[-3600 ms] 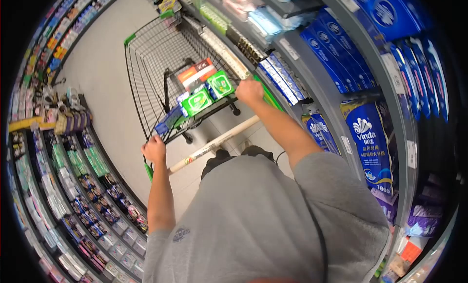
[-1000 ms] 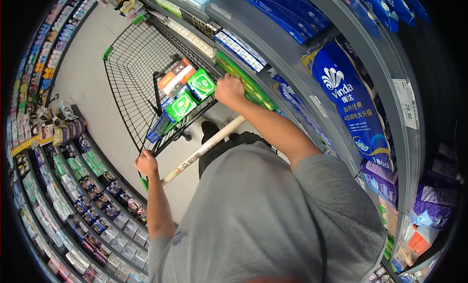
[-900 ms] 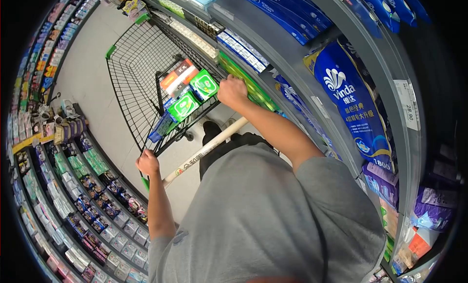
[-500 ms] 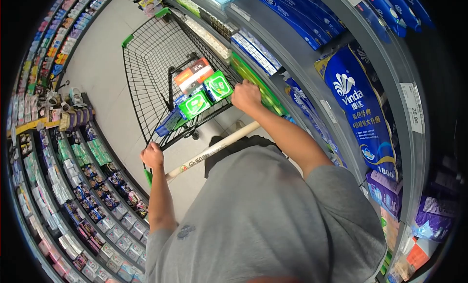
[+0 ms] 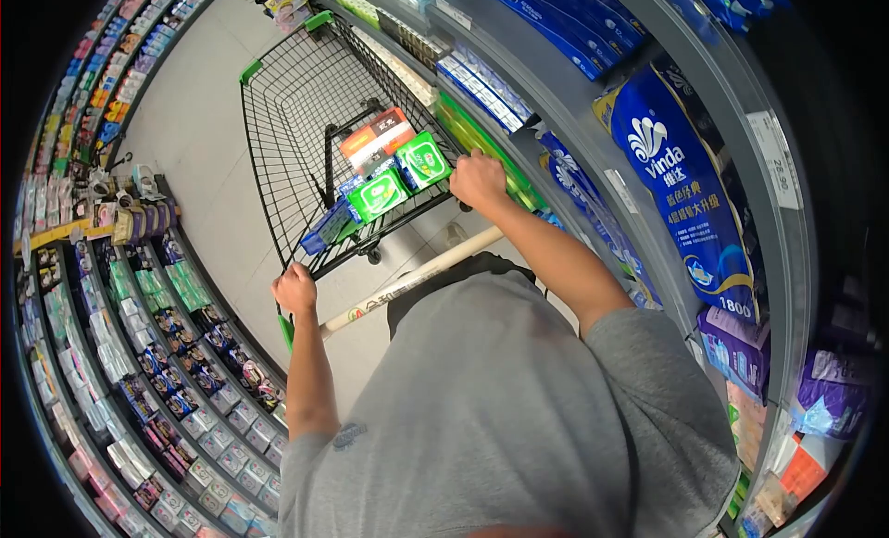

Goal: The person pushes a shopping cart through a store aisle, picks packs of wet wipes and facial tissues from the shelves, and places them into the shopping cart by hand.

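A black wire shopping cart (image 5: 278, 135) with green corner caps stands in front of me. My left hand (image 5: 294, 289) is closed around the cart's frame at the near left corner. At the near right corner, my right hand (image 5: 478, 181) is wrapped round the frame too. Closer to my body, the cream handlebar (image 5: 421, 274) crosses between my forearms, with neither hand on it. Inside the basket lie two green-and-white packs, one of them a green pack (image 5: 381, 193), along with an orange-and-white box (image 5: 377, 138) and a blue pack (image 5: 326, 227).
Close on my right, a grey shelf (image 5: 556, 52) carries a large blue Vinda tissue pack (image 5: 669, 181) and purple packs (image 5: 736, 344). Curved in the lens, shelves of small packages (image 5: 181, 353) line the left side. Pale floor tiles (image 5: 190, 103) run along the aisle.
The cart and both hands sit slightly further right in the view. The right-hand shelf goods have shifted a little up and left. Both hands keep their grip.
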`<state>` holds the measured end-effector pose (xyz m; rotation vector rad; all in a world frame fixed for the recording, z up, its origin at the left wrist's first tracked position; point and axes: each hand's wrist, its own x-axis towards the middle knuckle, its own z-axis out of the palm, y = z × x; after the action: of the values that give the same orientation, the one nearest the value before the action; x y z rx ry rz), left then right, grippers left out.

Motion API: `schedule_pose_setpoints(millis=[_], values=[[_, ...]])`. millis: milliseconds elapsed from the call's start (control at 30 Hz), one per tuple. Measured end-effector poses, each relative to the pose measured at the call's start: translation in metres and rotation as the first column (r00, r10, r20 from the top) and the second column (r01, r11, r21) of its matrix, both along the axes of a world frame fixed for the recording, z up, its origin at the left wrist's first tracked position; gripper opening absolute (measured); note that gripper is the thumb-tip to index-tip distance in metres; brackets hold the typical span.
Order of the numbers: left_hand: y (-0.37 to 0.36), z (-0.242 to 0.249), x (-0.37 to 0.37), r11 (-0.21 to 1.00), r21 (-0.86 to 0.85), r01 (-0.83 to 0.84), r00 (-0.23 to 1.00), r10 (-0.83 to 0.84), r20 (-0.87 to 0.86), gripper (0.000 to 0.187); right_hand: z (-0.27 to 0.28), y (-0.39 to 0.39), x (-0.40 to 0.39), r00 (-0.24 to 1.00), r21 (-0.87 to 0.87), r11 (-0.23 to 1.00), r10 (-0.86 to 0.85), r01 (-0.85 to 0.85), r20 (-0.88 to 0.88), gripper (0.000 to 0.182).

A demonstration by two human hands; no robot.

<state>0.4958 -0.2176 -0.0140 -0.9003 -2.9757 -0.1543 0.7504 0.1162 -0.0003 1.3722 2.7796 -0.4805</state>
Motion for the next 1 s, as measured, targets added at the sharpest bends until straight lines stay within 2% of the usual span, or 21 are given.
schedule_pose_setpoints(millis=[167, 267, 333, 500, 567, 667, 767, 867, 900, 1000], values=[[-0.007, 0.005, 0.011, 1.0, -0.015, 0.002, 1.0, -0.002, 0.014, 0.043, 0.002, -0.011, 0.016, 0.999, 0.047, 0.999, 0.007, -0.004, -0.047, 0.026], [-0.015, 0.009, 0.017, 1.0, 0.01, 0.019, 1.0, -0.019, -0.014, 0.044, 0.019, -0.021, 0.026, 1.0, 0.018, 1.0, 0.001, 0.0, -0.028, 0.027], [-0.023, 0.006, 0.021, 1.0, 0.027, 0.005, 1.0, -0.004, -0.028, 0.045, 0.037, -0.029, 0.03, 1.0, -0.113, 0.994, -0.011, 0.013, 0.015, 0.026], [-0.04, 0.012, 0.046, 0.998, 0.065, 0.009, 1.0, -0.009, -0.004, 0.044, 0.038, -0.05, 0.049, 0.998, -0.076, 0.997, -0.03, 0.035, 0.061, 0.025], [-0.044, 0.015, 0.06, 0.998, 0.056, 0.009, 0.999, -0.007, -0.04, 0.042, 0.035, -0.056, 0.06, 0.993, -0.046, 0.997, -0.061, 0.066, 0.101, 0.032], [-0.058, 0.017, 0.071, 0.994, 0.113, 0.009, 0.998, -0.002, -0.058, 0.04, 0.045, -0.072, 0.069, 0.991, -0.05, 0.996, -0.069, 0.075, 0.112, 0.032], [-0.056, 0.02, 0.101, 0.992, 0.123, -0.001, 1.0, 0.005, -0.029, 0.038, 0.034, -0.076, 0.097, 0.987, -0.053, 0.993, -0.094, 0.101, 0.131, 0.032], [-0.062, 0.02, 0.119, 0.988, 0.157, -0.011, 1.0, 0.011, -0.003, 0.035, 0.038, -0.088, 0.117, 0.982, -0.044, 0.992, -0.108, 0.116, 0.155, 0.032], [-0.081, 0.026, 0.108, 0.98, 0.196, -0.013, 1.0, 0.017, -0.018, 0.033, 0.058, -0.108, 0.103, 0.983, -0.02, 0.993, -0.116, 0.12, 0.145, 0.032], [-0.079, 0.023, 0.134, 0.974, 0.224, -0.02, 1.0, 0.019, 0.006, 0.03, 0.047, -0.108, 0.128, 0.973, -0.005, 0.991, -0.127, 0.13, 0.193, 0.031]])
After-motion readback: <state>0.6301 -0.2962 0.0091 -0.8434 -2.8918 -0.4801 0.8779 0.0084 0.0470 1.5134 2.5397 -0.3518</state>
